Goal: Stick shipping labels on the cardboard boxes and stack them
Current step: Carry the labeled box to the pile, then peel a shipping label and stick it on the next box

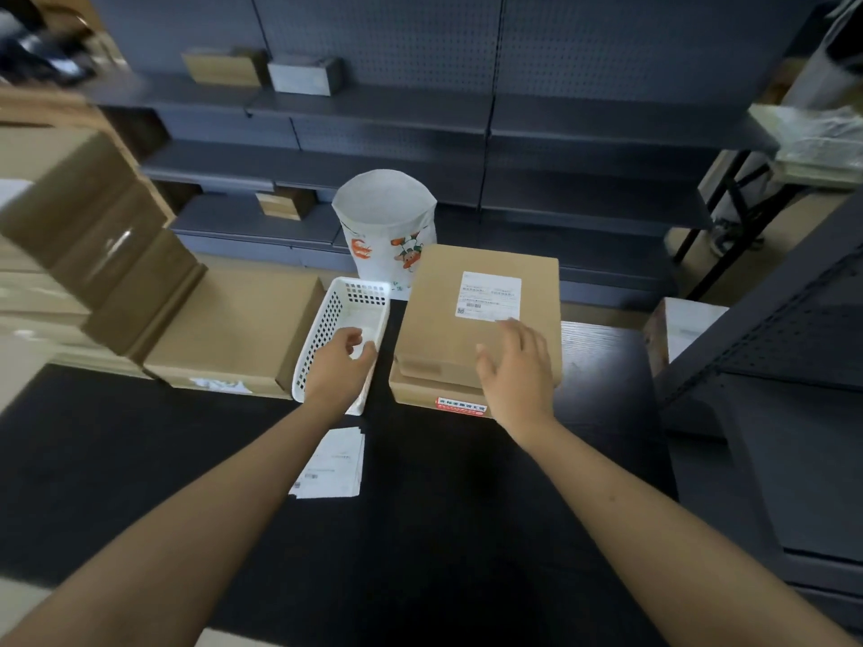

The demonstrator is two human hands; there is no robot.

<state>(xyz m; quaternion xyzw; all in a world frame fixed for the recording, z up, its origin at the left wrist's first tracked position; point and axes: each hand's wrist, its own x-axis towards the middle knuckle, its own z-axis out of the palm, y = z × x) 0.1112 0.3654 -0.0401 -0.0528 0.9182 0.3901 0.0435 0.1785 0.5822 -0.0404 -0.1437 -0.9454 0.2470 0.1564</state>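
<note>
Cardboard boxes (233,319) wait unlabelled at nine o'clock, leaning in a staggered row so we can draw the next one off easily. At centre our left hand (343,361) dips, loosely curled and holding nothing we can make out, into the white basket (317,338), with loose shipping labels (334,464) at six o'clock below. At three o'clock our right hand (516,371) hovers released over the labelled box (481,315), already stacked on another.

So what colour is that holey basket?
White, seen clearly in the head view: the basket.
</note>
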